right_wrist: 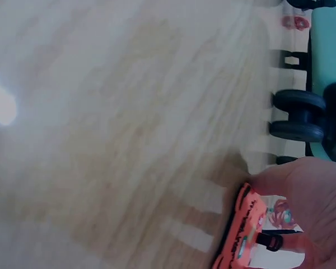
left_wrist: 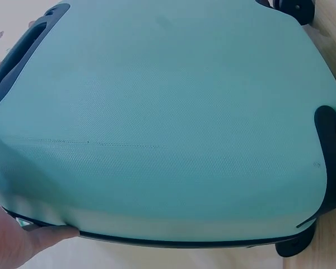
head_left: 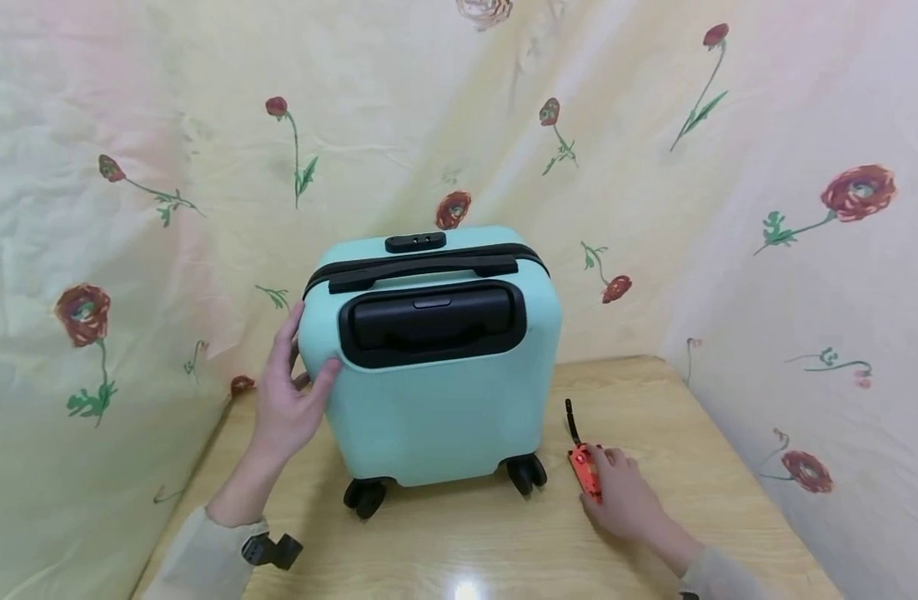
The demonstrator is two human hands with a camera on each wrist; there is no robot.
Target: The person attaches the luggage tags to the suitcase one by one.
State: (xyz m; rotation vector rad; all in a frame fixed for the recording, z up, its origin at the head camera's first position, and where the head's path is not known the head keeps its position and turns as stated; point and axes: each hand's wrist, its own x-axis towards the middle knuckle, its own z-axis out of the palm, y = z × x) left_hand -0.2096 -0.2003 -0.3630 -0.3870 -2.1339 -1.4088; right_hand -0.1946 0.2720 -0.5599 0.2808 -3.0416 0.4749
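Observation:
A mint-green suitcase (head_left: 436, 417) stands upright on its black wheels on the wooden table. My left hand (head_left: 289, 408) holds its upper left corner, thumb on the front face and fingers along the side. To the right of the suitcase, my right hand (head_left: 624, 496) grips an orange luggage tag (head_left: 583, 467) with dark markings close over the tabletop. The tag's black strap (head_left: 573, 422) sticks out toward the back. In the right wrist view, the thumb and a finger are at opposite edges of the tag (right_wrist: 243, 232).
A black carry handle (head_left: 424, 268) and a black recessed pull handle (head_left: 433, 321) are at the suitcase's top. A combination lock (head_left: 416, 242) sits behind them. Flowered cloth (head_left: 398, 108) hangs behind and on both sides of the wooden table (head_left: 443, 550).

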